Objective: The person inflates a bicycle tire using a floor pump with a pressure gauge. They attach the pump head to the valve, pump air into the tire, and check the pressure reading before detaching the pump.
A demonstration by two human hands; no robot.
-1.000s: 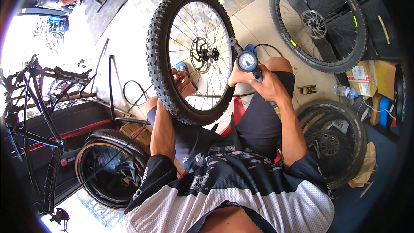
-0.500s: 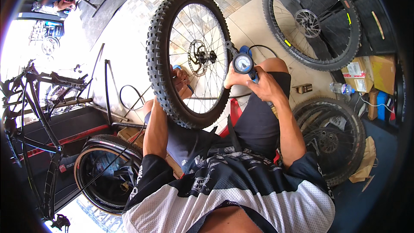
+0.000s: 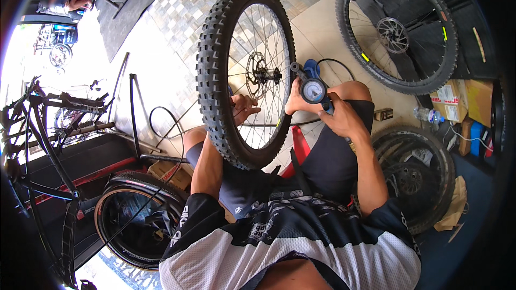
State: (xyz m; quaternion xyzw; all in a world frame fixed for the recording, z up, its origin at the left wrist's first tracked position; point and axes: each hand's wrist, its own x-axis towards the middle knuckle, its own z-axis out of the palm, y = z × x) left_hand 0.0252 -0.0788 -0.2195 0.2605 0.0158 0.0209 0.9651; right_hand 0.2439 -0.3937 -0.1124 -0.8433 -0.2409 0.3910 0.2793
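A bicycle wheel (image 3: pixel 214 70) with a knobby black tyre and a brake disc stands upright between my legs. My left hand (image 3: pixel 244 109) shows through the spokes at the wheel's left inner side, its fingers stretched toward the spokes and loosely apart. Nothing is visible in that hand, though the tyre hides part of it. Right of the wheel, my right hand (image 3: pixel 343 118) is closed around the handle of a tyre inflator with a round dial gauge (image 3: pixel 313 91). The inflator's upper end lies close to the tyre's right edge. A black hose (image 3: pixel 339 60) curves out behind the gauge.
A second wheel (image 3: pixel 344 21) leans at the upper right, above cardboard boxes (image 3: pixel 450 108) and a plastic bottle (image 3: pixel 424 114). More wheels (image 3: pixel 446 182) lie at my right. A bike frame (image 3: pixel 40 145) and a tan-walled tyre (image 3: pixel 99 220) are at my left. Another person (image 3: pixel 75 0) is far left.
The wheel and the inflator appear shifted rightward in the view, along with the surroundings. My left fingers, bunched near the rim before, now reach out straighter. My right hand keeps the inflator.
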